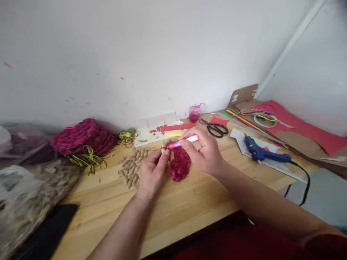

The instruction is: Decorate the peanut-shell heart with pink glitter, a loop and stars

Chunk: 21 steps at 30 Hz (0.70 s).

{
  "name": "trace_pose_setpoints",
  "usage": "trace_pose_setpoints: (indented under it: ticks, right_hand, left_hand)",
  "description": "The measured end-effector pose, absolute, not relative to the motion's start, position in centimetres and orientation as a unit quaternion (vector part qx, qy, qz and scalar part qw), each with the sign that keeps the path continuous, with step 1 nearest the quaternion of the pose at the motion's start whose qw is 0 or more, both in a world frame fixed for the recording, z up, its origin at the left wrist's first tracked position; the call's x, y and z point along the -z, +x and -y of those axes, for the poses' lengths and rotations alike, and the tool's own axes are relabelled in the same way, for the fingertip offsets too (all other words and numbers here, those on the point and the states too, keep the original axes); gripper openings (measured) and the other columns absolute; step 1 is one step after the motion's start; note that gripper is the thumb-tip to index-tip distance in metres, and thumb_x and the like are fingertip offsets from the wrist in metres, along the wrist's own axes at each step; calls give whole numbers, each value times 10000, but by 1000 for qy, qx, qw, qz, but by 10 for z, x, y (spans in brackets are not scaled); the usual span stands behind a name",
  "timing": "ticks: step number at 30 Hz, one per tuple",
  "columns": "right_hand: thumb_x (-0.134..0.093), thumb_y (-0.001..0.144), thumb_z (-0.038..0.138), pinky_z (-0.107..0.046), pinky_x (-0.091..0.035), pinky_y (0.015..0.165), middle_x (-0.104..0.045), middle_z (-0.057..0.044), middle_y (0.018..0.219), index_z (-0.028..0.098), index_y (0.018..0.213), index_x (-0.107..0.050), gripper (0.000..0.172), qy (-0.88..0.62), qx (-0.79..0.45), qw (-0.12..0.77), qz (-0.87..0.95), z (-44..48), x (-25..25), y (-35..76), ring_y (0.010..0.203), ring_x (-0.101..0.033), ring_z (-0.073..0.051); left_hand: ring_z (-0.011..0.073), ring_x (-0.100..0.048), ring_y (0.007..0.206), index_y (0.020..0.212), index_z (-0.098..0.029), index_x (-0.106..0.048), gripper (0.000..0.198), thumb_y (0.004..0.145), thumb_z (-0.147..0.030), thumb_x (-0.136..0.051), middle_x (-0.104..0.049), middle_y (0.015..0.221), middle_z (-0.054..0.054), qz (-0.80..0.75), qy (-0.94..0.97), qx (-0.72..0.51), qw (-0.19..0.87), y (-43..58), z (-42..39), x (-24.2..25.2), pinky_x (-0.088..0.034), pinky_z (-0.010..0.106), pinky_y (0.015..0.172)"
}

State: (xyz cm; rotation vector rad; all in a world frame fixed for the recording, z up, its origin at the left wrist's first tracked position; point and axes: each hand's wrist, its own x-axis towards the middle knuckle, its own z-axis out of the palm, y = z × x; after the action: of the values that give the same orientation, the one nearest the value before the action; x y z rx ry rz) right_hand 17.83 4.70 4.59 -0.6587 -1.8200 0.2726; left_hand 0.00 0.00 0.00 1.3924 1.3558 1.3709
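My left hand (152, 172) pinches the left edge of a round piece covered in shells painted magenta (180, 164), which lies on the wooden table (173, 209). My right hand (205, 151) grips a thin white paintbrush (182, 142) whose pink tip touches the top of that piece. A flat patch of unpainted tan shells (132, 164) lies just left of my left hand.
Stacked magenta pieces (84, 137) and yellow-green cords (88, 159) sit at the back left, bags (24, 191) further left. Behind are paper strips (170, 129), a small cup of pink paint (194, 113) and black scissors (217, 129). A blue glue gun (261, 153), red sheets and cardboard lie right.
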Motion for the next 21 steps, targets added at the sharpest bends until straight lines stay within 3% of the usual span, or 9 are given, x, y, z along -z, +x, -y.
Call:
trace_pose_setpoints:
  ticks: [9,15,21]
  right_hand:
    - [-635,981,237,-348,-479,772,-703,-17,837,214,919,-627,67,-277,-126,566,766,-50,-45,181,783,-656,-170]
    - [-638,970,219,-335,-479,762,-708,-24,831,202,895,-633,77,-267,-136,563,770,-48,-47,181,780,-650,-168]
    - [-625,970,206,-321,-486,738,-712,-27,823,201,884,-640,88,-260,-159,551,776,-47,-49,182,774,-651,-169]
  left_hand:
    - [146,-600,669,959,-193,-763,337,889,-518,-706,-674,831,20,-525,522,-557,378,3,1,0,-531,249,627]
    - [138,-574,614,745,-175,-701,392,932,-515,-643,-618,703,15,-519,525,-564,372,4,5,-9,-512,228,574]
    - [130,-553,614,781,-184,-694,345,934,-489,-647,-608,717,2,-529,538,-545,365,2,4,-9,-486,220,565]
